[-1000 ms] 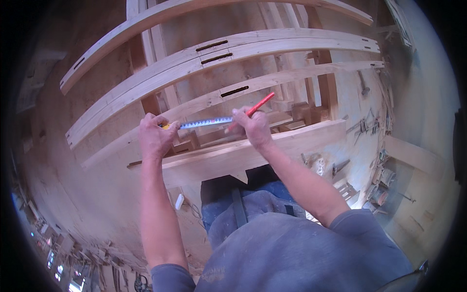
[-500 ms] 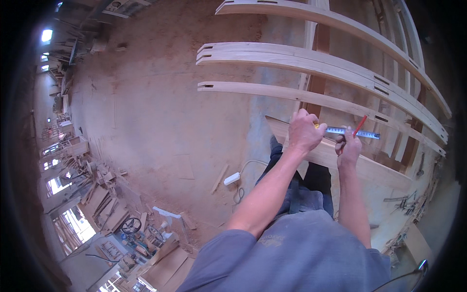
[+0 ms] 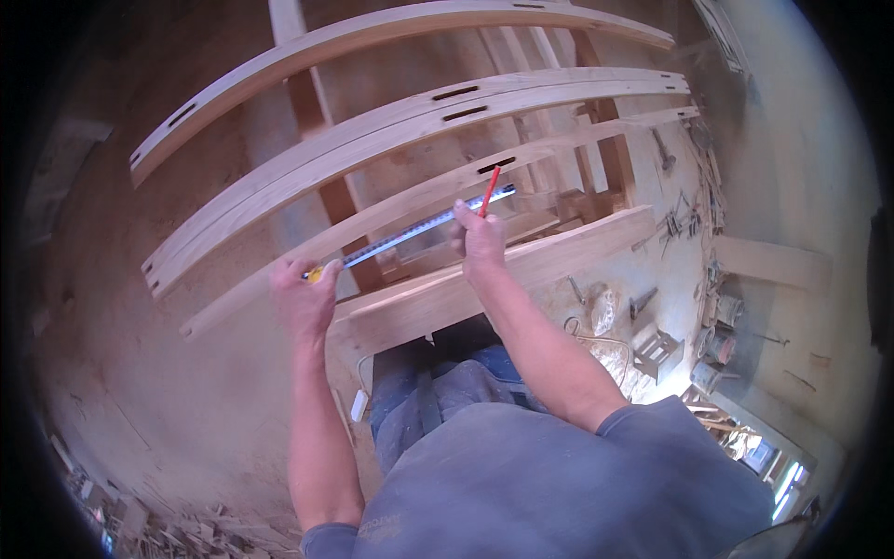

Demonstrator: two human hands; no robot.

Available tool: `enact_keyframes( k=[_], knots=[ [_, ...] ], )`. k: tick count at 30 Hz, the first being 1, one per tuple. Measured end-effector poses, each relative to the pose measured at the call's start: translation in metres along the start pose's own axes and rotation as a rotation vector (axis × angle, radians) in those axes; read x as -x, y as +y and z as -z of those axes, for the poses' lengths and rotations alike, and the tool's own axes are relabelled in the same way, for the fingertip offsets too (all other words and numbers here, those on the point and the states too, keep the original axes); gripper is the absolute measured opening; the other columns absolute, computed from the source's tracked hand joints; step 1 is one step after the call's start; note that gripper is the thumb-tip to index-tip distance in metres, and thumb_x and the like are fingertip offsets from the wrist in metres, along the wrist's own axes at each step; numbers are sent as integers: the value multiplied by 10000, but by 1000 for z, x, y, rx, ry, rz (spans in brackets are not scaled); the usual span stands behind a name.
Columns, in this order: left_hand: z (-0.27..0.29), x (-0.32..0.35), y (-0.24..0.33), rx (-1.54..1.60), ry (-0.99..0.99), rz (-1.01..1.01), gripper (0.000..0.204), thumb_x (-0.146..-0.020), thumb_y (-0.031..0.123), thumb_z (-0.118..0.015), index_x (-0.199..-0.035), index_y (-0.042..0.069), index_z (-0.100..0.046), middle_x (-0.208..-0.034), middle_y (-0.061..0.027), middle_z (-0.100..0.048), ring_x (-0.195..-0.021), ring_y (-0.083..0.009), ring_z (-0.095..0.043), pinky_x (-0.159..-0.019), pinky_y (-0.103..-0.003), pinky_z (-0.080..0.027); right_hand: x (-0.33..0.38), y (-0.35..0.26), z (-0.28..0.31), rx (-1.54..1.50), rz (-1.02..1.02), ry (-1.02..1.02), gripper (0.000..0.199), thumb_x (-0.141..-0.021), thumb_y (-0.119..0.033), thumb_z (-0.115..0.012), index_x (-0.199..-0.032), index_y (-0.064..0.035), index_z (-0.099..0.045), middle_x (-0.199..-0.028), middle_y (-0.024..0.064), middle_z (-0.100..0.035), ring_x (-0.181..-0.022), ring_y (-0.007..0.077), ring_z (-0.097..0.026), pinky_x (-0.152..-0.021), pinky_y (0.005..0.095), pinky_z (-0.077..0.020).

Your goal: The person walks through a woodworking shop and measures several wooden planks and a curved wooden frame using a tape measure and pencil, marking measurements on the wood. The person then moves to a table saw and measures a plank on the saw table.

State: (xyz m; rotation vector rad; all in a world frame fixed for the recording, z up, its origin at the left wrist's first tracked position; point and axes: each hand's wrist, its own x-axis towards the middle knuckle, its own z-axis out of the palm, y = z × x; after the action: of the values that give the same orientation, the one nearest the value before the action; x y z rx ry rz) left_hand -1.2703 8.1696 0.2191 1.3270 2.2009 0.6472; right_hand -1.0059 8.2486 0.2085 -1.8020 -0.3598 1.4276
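Head view: the left hand (image 3: 303,300) is clenched around a yellow tape measure case (image 3: 317,273), its blade (image 3: 419,230) stretched along the curved wooden rail (image 3: 391,210). The right hand (image 3: 481,244) pinches a red pencil (image 3: 489,191) against the blade's far end, just above a flat plank (image 3: 559,256).

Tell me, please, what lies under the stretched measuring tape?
The measuring tape lies along a long curved wooden rail, from the left hand to the right hand, which also holds a red pencil. The wood directly beneath the blade and hands is covered.
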Motion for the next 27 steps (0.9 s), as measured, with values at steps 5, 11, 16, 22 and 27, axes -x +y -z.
enact_keyframes(
  k=[5,11,16,22,27],
  knots=[
    [-26,-15,25,2,-40,72,325,-764,242,-928,-916,6,-762,-912,-126,-633,-892,-299,-643,-795,-416,-524,-28,-19,15,-78,-91,26,292,-947,-270,-770,-825,-64,-603,-667,37,-605,-486,104,-518,-439,252,-386],
    [-41,-25,33,-76,-19,27,322,-764,232,-930,-903,4,-749,-894,-107,-616,-880,-281,-619,-786,-406,-511,-53,-27,30,15,-96,30,269,-928,-252,-769,-808,-53,-633,-667,46,-614,-496,121,-543,-453,265,-413],
    [-42,-36,27,-130,-17,-2,318,-765,228,-934,-906,10,-749,-901,-99,-618,-884,-274,-613,-789,-403,-508,-54,-37,19,88,-87,19,294,-929,-253,-767,-785,-30,-640,-651,59,-625,-497,124,-560,-455,269,-443],
    [-36,-42,33,-156,-44,68,305,-785,222,-926,-911,12,-745,-931,-99,-622,-904,-280,-614,-807,-405,-506,-58,-45,5,130,-106,38,278,-922,-224,-760,-791,-10,-641,-639,65,-619,-496,114,-558,-449,258,-447],
    [-36,-43,30,-174,-55,32,305,-791,225,-922,-928,20,-744,-942,-94,-625,-920,-283,-615,-820,-416,-505,-61,-37,-1,148,-105,119,266,-916,-207,-762,-775,-27,-626,-631,54,-608,-494,106,-554,-447,252,-435]
  ],
)
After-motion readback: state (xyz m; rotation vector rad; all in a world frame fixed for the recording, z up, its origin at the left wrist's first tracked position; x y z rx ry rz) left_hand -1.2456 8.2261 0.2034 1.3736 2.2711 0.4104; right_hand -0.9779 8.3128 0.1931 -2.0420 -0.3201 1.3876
